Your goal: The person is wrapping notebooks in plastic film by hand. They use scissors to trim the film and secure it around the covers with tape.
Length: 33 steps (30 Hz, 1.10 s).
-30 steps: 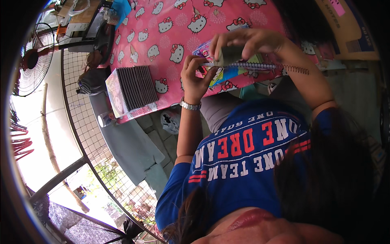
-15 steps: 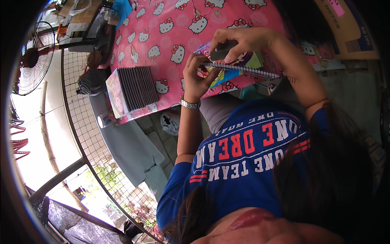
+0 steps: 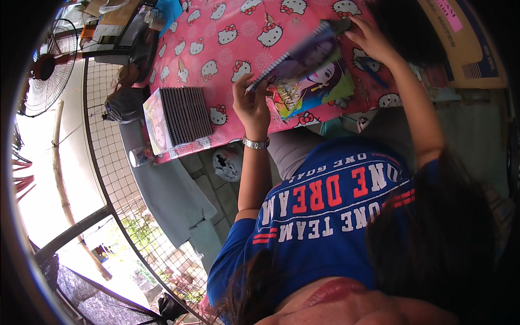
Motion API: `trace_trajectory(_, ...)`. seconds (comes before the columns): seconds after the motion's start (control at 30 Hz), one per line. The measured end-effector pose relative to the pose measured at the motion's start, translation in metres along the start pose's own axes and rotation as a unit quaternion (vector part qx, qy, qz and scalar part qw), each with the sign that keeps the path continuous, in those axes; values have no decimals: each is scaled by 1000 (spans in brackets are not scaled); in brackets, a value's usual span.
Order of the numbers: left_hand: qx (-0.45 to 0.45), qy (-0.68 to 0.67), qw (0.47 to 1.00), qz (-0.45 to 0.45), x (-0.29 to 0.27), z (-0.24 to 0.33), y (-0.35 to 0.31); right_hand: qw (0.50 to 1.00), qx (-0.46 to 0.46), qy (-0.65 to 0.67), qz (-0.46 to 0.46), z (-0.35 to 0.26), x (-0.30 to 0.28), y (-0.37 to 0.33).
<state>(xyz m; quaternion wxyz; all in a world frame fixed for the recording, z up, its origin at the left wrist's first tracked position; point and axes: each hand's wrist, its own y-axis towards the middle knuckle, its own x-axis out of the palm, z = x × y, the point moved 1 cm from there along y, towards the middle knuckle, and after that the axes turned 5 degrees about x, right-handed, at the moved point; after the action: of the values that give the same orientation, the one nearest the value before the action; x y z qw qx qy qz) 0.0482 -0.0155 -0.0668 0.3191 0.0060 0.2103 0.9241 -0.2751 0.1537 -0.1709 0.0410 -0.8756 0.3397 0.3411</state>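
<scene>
A spiral notebook, blurred by motion, is tilted above the table with its wire coil along the far left edge. My left hand has its thumb and fingers closed on the notebook's lower left end. At the far right end, my right hand pinches a small dark flat piece against or beside the notebook; whether it also grips the notebook cannot be told. Beneath lie brightly coloured notebook covers with a cartoon face. To the left stands a stack of spiral notebooks, coils facing me.
A pink cartoon-print cloth covers the table. A thin blue item lies right of the covers. A cardboard box stands at the far right. On the left are a fan, a dark bag and a wire-mesh screen.
The notebook has turned from edge-on near me to slanting up and away. My right hand moved right and farther out with the dark piece, uncovering the coloured covers.
</scene>
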Motion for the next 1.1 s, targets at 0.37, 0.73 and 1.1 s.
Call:
trace_trajectory(0.37, 28, 60, 995, 72, 5, 0, -1, 966, -58, -252, 12, -48, -31, -111)
trace_trajectory(0.73, 37, 126, 991, 34, -10, -15, 5, 962, -236, 133, -29, -212, 41, -86)
trace_trajectory(1.1, 121, 199, 972, 24, -15, -17, 0, 922, -48, 331, -195, -211, 51, -85)
